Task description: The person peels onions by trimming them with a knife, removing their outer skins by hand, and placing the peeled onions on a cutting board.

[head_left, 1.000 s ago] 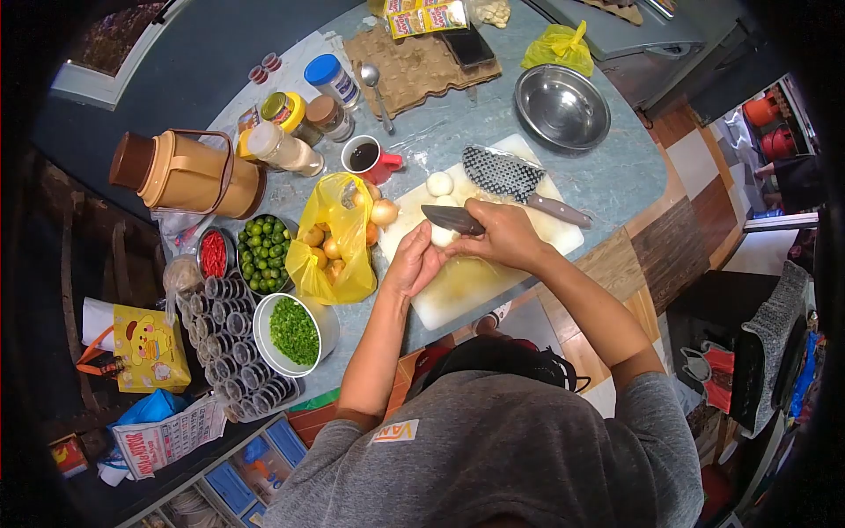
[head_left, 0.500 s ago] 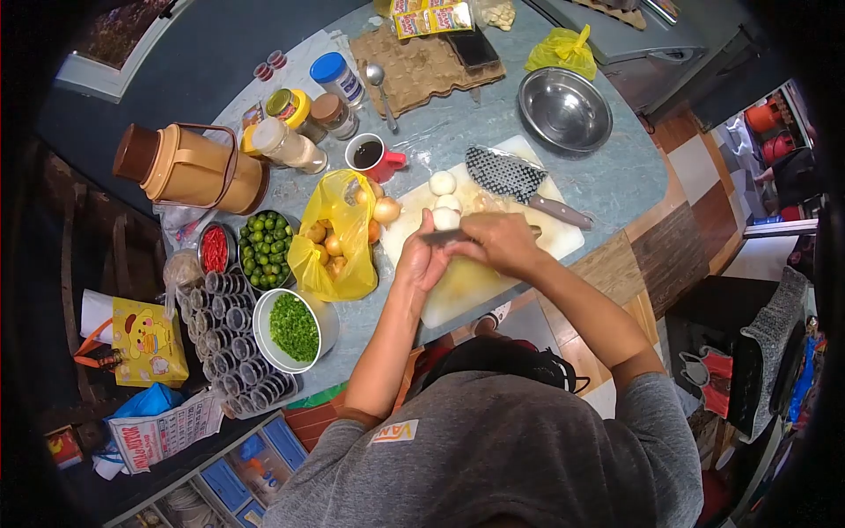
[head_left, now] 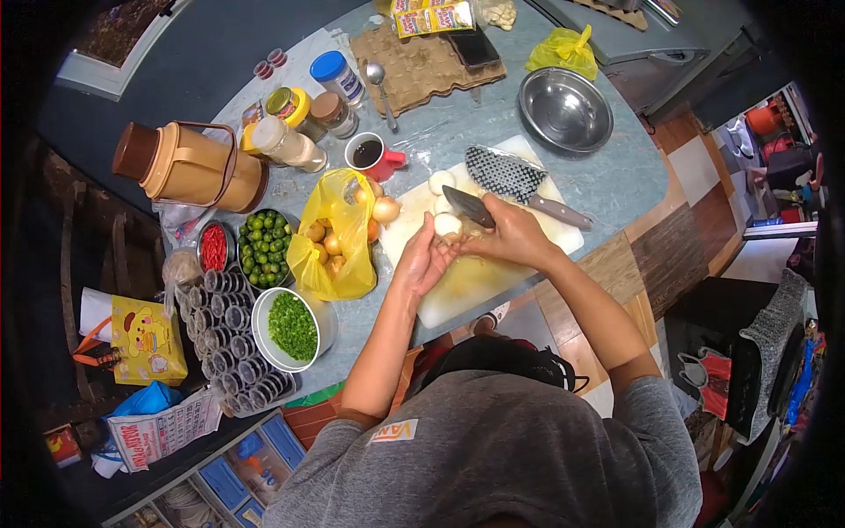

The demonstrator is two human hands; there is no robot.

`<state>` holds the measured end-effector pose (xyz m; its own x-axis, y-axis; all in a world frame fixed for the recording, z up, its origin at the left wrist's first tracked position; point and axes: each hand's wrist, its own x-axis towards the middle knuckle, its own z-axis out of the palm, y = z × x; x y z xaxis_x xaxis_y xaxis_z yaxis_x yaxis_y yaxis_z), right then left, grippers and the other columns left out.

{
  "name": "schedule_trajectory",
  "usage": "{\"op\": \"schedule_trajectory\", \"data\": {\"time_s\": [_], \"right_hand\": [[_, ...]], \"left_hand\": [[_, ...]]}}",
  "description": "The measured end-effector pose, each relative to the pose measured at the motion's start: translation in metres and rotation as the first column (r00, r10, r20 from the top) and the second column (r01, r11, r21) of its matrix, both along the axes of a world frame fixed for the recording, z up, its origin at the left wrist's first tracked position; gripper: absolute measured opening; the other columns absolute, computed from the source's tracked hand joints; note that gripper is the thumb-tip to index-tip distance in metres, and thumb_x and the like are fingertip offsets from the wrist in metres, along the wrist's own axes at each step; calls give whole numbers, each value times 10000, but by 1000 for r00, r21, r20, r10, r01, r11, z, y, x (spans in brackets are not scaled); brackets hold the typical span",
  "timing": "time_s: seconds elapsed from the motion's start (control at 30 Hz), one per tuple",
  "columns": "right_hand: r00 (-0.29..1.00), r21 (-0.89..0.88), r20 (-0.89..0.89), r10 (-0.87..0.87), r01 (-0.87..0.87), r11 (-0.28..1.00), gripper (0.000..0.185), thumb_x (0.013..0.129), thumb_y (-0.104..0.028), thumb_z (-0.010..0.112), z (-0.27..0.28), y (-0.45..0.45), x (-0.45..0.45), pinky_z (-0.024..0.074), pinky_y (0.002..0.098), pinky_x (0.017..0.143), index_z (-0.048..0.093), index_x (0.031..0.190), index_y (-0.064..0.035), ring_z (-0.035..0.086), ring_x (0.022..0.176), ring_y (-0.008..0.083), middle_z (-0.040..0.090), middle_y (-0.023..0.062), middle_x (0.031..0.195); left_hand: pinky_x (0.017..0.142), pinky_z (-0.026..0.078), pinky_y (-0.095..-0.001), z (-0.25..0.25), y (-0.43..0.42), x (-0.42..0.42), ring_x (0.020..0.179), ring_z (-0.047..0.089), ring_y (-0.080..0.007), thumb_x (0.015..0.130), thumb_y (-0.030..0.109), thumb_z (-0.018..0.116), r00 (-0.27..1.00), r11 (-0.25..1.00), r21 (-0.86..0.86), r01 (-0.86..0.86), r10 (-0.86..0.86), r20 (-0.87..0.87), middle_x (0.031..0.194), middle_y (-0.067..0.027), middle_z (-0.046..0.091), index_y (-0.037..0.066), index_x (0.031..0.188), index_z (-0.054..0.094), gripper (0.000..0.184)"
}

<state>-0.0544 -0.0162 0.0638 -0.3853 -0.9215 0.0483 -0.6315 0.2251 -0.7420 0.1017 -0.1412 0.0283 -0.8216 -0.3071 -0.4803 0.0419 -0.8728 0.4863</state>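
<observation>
My right hand (head_left: 518,233) is closed round a small knife (head_left: 468,208), its dark blade pointing up and left over the cutting board (head_left: 537,242). A peeled white onion (head_left: 448,227) sits at the fingers of my left hand (head_left: 423,257), and my right fingertips come close beneath it. Just beyond lie another peeled onion (head_left: 442,182) and a pale one partly behind the blade. A broad knife with a dotted blade (head_left: 504,176) rests at the board's far right.
Left of the board are a yellow bag (head_left: 339,207) of unpeeled onions, a red mug (head_left: 378,161) of dark liquid, green citrus (head_left: 265,246) and a tub (head_left: 325,317) of chopped greens. A steel bowl (head_left: 568,106) stands at the back right. Lidded cups (head_left: 231,330) crowd the left edge.
My right hand has turned and lifted the knife, so its blade points up and away instead of lying across the onion. The onion has shifted slightly toward me.
</observation>
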Motion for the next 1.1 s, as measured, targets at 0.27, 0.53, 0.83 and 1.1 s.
{"op": "schedule_trajectory", "data": {"time_s": [0.27, 0.53, 0.83, 1.1], "right_hand": [[989, -73, -107, -98, 91, 993, 545, 638, -504, 777, 9, -12, 6, 476, 419, 552, 513, 777, -48, 626, 621, 342, 608, 146, 648], [990, -4, -132, -54, 54, 999, 519, 684, -515, 736, 10, -12, 8, 470, 417, 541, 534, 740, -41, 625, 621, 335, 602, 147, 633], [956, -81, -294, -27, 3, 997, 448, 768, -485, 668, 12, -12, 11, 466, 410, 521, 547, 754, -54, 619, 612, 314, 612, 121, 670], [972, -46, -233, 18, -30, 999, 425, 748, -455, 687, 2, 6, 26, 476, 406, 567, 545, 776, -55, 628, 698, 315, 621, 122, 755]], "left_hand": [[847, 505, -338, 7, 8, -4, 982, 598, -205, 985, 291, 455, 996, 993, -115, -34, 23, -91, 1160, -114, 572, 49, 1229, 459, 343], [864, 500, -336, 14, 8, -6, 987, 600, -191, 977, 281, 475, 996, 994, -112, -18, 8, -94, 1139, -105, 586, 51, 1183, 476, 308], [855, 506, -329, 7, 8, -9, 977, 601, -198, 976, 290, 475, 997, 993, -99, -70, 69, -21, 1124, -98, 593, 45, 1195, 485, 329], [744, 556, -319, 12, -2, 0, 885, 625, -193, 985, 416, 397, 977, 992, -123, 22, 5, 211, 1079, -108, 609, 35, 1202, 494, 449]]}}
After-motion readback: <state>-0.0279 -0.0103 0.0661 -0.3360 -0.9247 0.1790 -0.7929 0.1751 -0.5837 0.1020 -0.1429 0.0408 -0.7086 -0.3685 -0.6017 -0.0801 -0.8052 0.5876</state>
